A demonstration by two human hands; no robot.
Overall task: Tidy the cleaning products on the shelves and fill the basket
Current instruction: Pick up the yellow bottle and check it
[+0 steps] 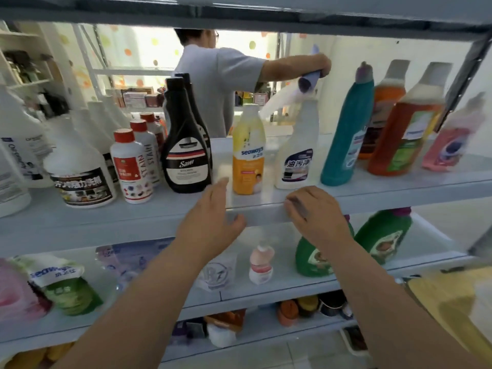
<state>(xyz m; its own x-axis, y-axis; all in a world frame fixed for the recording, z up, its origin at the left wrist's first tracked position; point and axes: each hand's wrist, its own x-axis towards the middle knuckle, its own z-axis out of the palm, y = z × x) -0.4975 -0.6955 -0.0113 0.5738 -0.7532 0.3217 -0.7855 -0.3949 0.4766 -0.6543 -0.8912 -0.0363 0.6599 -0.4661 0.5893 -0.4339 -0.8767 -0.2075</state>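
Both my hands hover at the front edge of the middle shelf (pixel 372 198), holding nothing. My left hand (pixel 213 222) reaches up with straight fingers, its tips just below the black Sam bottle (pixel 185 145) and the yellow Secaways bottle (pixel 248 153). My right hand (pixel 314 214) has its fingers bent down over the shelf edge, below the white spray bottle (pixel 299 153). Right of that stand a teal bottle (pixel 346 134), an orange bottle (pixel 399 134) and a pink one (pixel 447 147).
White jugs (pixel 80 169) and red-capped bottles (pixel 131 166) fill the shelf's left side. The lower shelf holds refill pouches (pixel 66 286), a small pink pump bottle (pixel 261 265) and green bottles (pixel 380 235). Behind the shelf a person (pixel 218 83) handles a cloth. A yellow thing (pixel 447 302) sits at right.
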